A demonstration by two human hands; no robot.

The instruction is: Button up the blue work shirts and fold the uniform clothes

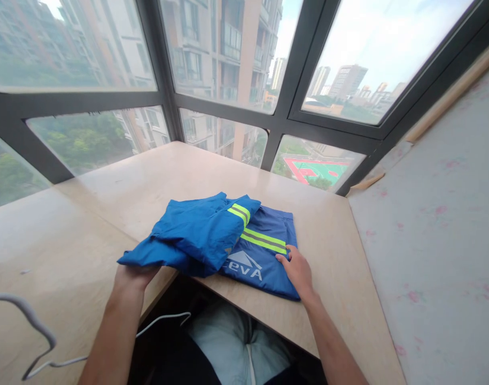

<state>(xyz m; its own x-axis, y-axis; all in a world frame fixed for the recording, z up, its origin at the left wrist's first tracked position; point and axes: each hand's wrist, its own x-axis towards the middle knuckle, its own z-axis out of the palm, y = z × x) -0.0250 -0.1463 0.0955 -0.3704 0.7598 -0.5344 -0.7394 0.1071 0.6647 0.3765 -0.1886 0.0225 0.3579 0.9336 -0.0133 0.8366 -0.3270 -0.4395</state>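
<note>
A brighter blue folded garment [196,227] with a yellow-green and grey reflective stripe lies partly on top of a darker blue folded garment [270,224]. The lower one carries a similar stripe and pale printed lettering, and sits flat on the wooden surface. Under the left end of the brighter garment is my left hand [137,278], holding it up a little; the cloth hides its fingers. My right hand [298,267] pinches the right edge of the darker garment near the stripe, thumb and forefinger on the cloth. The overlap hides the darker garment's left part.
The pale wooden tabletop [119,192] reaches back to dark-framed windows [280,123]. A flowered wall [432,251] borders it on the right. A white cable [39,326] loops at the lower left. Below the front edge are my legs [232,342].
</note>
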